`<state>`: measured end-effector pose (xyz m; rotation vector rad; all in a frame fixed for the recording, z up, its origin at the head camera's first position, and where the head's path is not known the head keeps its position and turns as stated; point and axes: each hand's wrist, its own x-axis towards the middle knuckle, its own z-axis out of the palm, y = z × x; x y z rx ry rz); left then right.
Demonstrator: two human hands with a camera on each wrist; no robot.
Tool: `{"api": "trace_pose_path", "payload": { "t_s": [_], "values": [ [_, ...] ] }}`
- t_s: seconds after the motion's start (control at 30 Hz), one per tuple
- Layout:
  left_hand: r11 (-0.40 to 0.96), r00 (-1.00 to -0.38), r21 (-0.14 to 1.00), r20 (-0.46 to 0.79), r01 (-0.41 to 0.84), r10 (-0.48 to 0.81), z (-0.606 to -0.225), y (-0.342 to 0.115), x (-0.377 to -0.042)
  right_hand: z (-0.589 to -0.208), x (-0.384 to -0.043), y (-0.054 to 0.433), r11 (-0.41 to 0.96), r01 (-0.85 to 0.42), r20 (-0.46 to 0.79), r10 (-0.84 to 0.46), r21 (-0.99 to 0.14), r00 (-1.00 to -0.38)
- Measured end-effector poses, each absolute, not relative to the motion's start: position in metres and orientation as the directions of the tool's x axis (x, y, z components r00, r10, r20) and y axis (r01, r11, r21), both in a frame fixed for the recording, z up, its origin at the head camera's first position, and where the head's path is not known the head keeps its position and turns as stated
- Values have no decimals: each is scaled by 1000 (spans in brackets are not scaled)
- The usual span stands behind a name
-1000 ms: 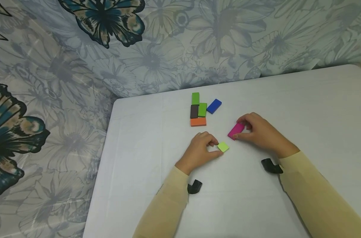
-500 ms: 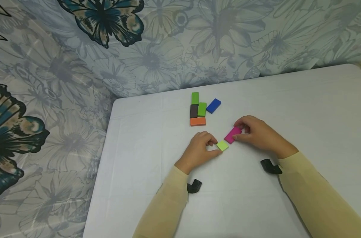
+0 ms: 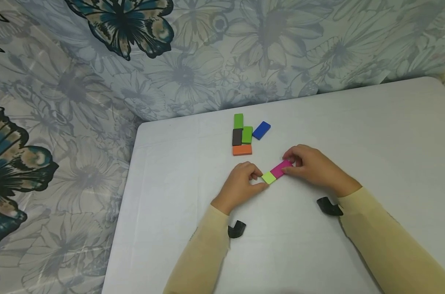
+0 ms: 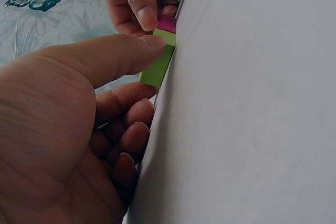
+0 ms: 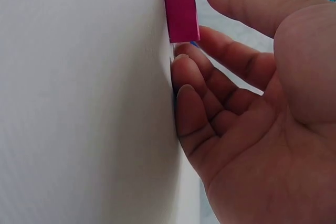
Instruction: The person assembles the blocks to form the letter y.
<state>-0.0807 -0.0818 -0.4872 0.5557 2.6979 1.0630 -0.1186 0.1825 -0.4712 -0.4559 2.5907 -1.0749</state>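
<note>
My left hand (image 3: 240,183) pinches a small lime-green block (image 3: 268,178) between thumb and forefinger, low over the white table. From the other side my right hand (image 3: 312,167) holds a magenta block (image 3: 281,168) with its thumb and fingers. The two blocks meet end to end in a slanting row. Seen from the left wrist, the lime block (image 4: 157,64) stands in front of a bit of magenta, with the right hand's fingertips beyond. In the right wrist view the magenta block (image 5: 181,9) lies along the tabletop, its far end cut off by the frame.
Behind the left hand lies a group of blocks: an orange one (image 3: 242,150), a dark one (image 3: 237,137) and two green ones (image 3: 246,135). A blue block (image 3: 261,130) lies slanted to their right. The white table (image 3: 171,163) ends at a floral curtain (image 3: 193,81).
My right hand has moved left and toward me with the magenta block, closing the gap to the lime block. My left hand keeps its pinch, nearly in place.
</note>
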Motion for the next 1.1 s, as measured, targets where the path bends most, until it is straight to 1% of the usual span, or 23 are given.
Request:
{"api": "trace_pose_path", "payload": {
  "t_s": [0.13,0.37,0.57,0.87,1.1],
  "values": [
    [672,-915,694,-49,258,401,-486,-85,-81,-472,-118,181,647,-197,-130,-422,-737,-897],
    [657,-916,709,-41,255,400,-488,-86,-82,-475,-117,180,588,-269,-76,-494,-763,-866],
    [654,-913,708,-30,269,407,-489,-86,-83,-475,-116,176,588,-285,-48,-485,-757,-873],
    [660,-908,692,-16,293,419,-490,-85,-85,-475,-116,173,603,-273,-54,-467,-749,-883],
    [646,-906,709,-23,283,422,-491,-87,-84,-476,-115,171,605,-270,-58,-466,-749,-883]
  ]
}}
